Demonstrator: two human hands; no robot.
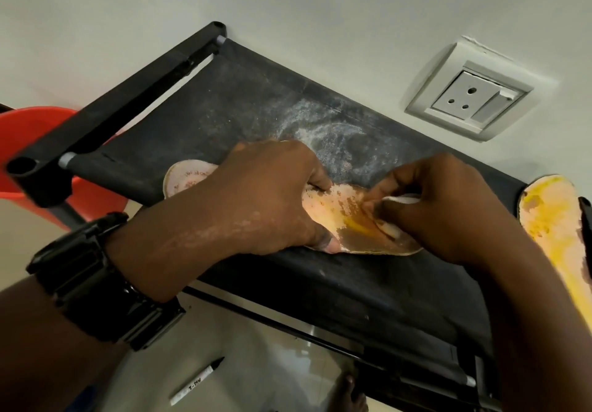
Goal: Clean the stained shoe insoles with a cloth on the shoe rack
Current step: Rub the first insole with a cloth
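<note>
rack [243, 97]: dusty black shelf against wall [320, 1] | left hand [266, 197] spread, pressing insole [336, 213] on rack | right hand [448, 206] pinches cloth [402, 199], apparently on insole | socket [469, 91] behind rack

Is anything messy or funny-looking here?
Yes. The black shelf has a white powdery smear near the wall. The insole being wiped carries brown and yellow stains, and a second insole at the shelf's right end is smeared yellow. A marker lies on the floor.
</note>
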